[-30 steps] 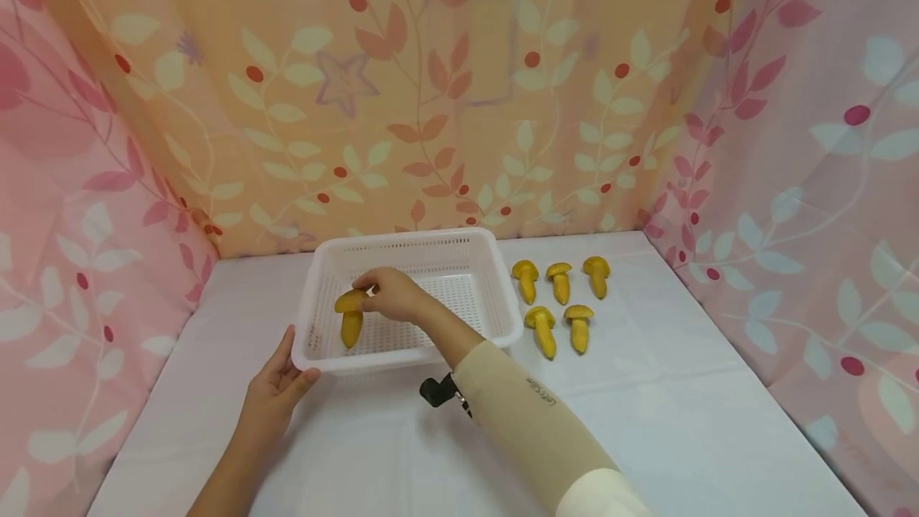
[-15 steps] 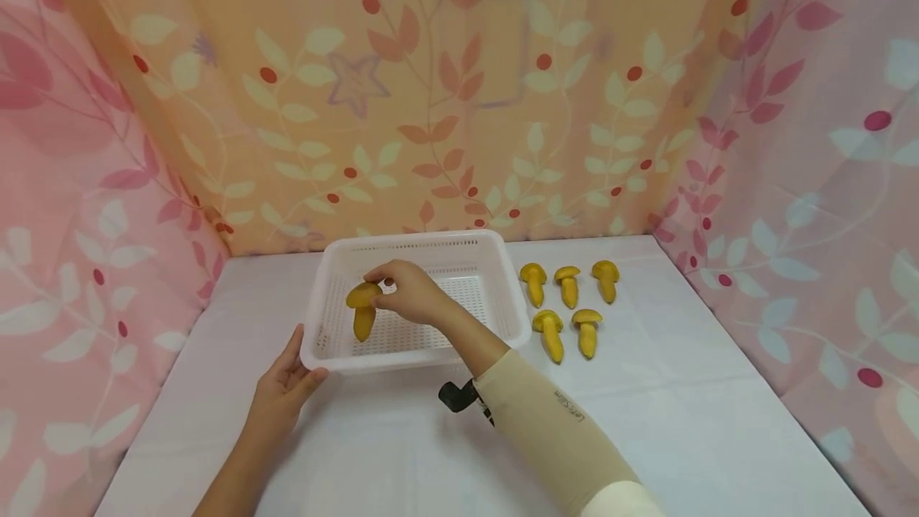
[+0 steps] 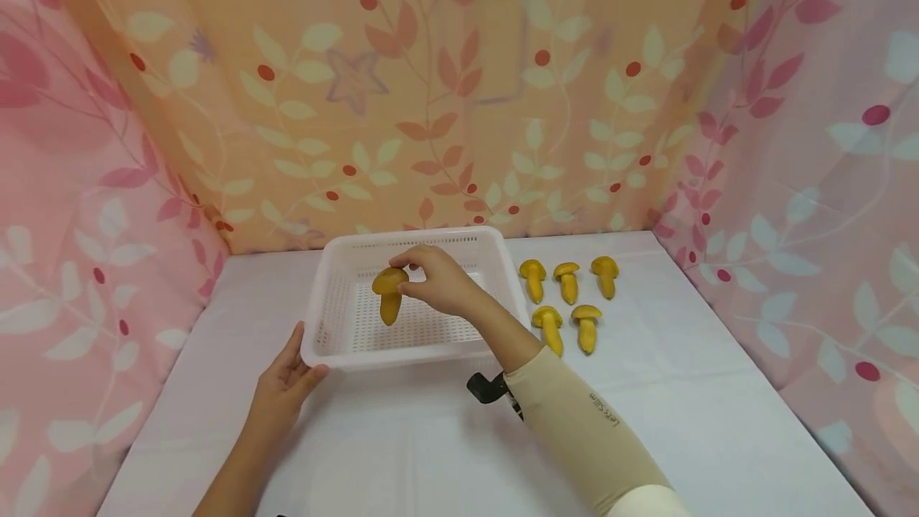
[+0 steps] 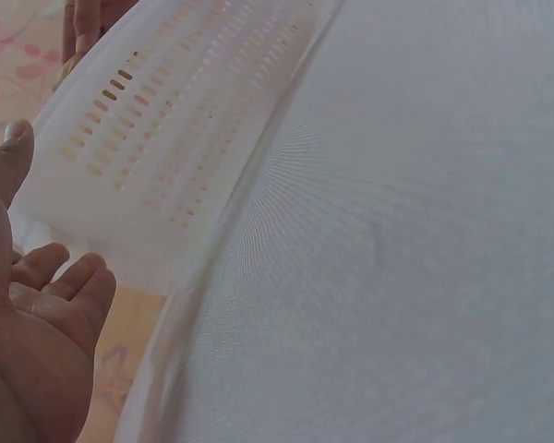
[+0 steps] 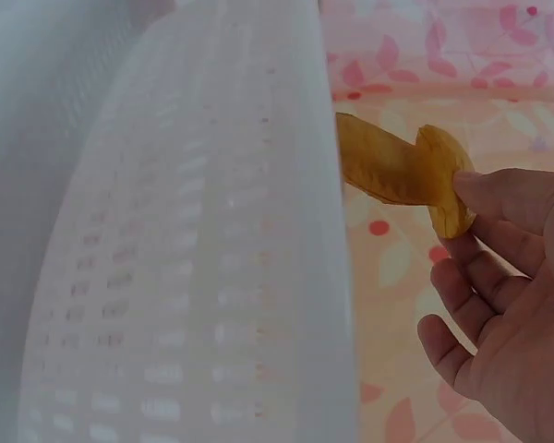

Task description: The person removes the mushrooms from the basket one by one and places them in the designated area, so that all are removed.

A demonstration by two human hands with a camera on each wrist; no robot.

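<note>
A yellow toy mushroom hangs upright over the white basket, its stem pointing down. My right hand pinches it by the cap between thumb and fingertips. In the right wrist view the mushroom shows beyond the basket's perforated wall, with the lower fingers of the right hand loosely bent. At the basket's near left corner, my left hand rests with thumb and forefinger spread along the two sides. The left wrist view shows that hand beside the corner, its other fingers relaxed.
Several more toy mushrooms lie in two rows on the white tablecloth, right of the basket. Patterned cloth hangs behind and on both sides. A black wrist-camera piece juts out under my right forearm.
My right hand has lifted the mushroom higher and carried it rightward, from the basket's left part towards its middle. The left hand stays at the corner, and the view has shifted slightly.
</note>
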